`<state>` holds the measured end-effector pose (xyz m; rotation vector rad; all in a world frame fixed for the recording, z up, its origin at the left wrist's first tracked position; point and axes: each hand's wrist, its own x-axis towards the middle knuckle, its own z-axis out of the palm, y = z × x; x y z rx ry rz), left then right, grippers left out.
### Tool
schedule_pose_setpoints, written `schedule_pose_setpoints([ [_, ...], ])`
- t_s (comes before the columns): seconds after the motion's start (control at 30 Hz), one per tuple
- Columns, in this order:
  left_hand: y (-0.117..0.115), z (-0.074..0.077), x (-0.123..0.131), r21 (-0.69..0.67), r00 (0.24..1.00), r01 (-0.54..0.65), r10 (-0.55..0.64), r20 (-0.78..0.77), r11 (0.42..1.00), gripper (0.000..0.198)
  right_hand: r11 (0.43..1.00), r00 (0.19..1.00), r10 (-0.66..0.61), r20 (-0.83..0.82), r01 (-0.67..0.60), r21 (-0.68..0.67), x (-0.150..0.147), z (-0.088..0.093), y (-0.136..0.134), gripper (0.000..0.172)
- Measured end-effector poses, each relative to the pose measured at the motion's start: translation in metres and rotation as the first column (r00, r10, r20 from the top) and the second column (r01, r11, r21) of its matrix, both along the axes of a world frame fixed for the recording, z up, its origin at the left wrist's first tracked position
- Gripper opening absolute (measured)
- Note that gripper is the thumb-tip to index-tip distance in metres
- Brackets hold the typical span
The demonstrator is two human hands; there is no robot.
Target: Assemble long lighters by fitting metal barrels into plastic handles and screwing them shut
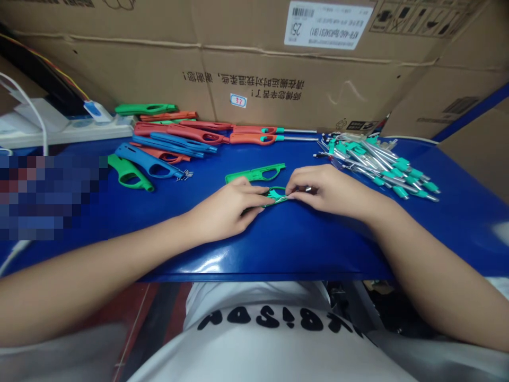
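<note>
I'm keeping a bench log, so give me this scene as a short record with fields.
Left hand: holding a green shell
Right hand: thumb and forefinger at that shell's right end, exact grip unclear
Inside shell: teal part
Just behind: second green shell
Back left: loose handles in red, orange, blue, green
Right: pile of metal tubes with teal parts
Surface: blue table
Backdrop: printed cardboard

Blue table, glossy, loaded mostly along far side

Carries at left a loose pile of green, red and blue handles; small metal pieces just beside. Bears two red handles with metal rods, roughly parallel, then a heap of teal-fitted rods at right. Supports a green half-shell near middle, hollow side showing.
</note>
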<state>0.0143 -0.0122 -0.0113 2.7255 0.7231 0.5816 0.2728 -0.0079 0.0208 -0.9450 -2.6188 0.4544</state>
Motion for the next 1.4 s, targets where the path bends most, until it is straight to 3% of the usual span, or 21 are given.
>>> schedule_pose_setpoints([
  [0.33, -0.002, 0.004, 0.001, -0.006, 1.0, 0.015, -0.015, 0.005, 1.0, 0.033, 0.997, 0.999, -0.001, 0.054, -0.003, 0.08, -0.002, -0.004, -0.001, 0.018],
  [0.6, -0.001, 0.0, 0.0, 0.037, 0.999, -0.014, 0.015, -0.043, 0.999, 0.036, 0.989, 0.981, -0.033, 0.191, 0.004, 0.149, -0.004, 0.0, -0.008, 0.025],
  [0.87, -0.001, 0.001, 0.001, 0.0, 0.998, -0.008, 0.008, -0.058, 1.0, 0.039, 0.965, 0.928, -0.152, 0.34, 0.066, 0.253, -0.014, 0.003, -0.02, 0.023],
  [1.17, -0.002, 0.001, 0.002, -0.028, 0.998, -0.043, 0.042, -0.051, 0.999, 0.038, 0.99, 0.981, -0.077, 0.177, 0.054, 0.133, -0.005, 0.002, -0.014, 0.018],
  [1.4, -0.001, 0.003, 0.002, -0.026, 1.0, -0.02, 0.019, -0.011, 0.999, 0.035, 0.992, 0.975, -0.071, 0.212, 0.048, 0.115, -0.003, 0.005, -0.017, 0.02],
])
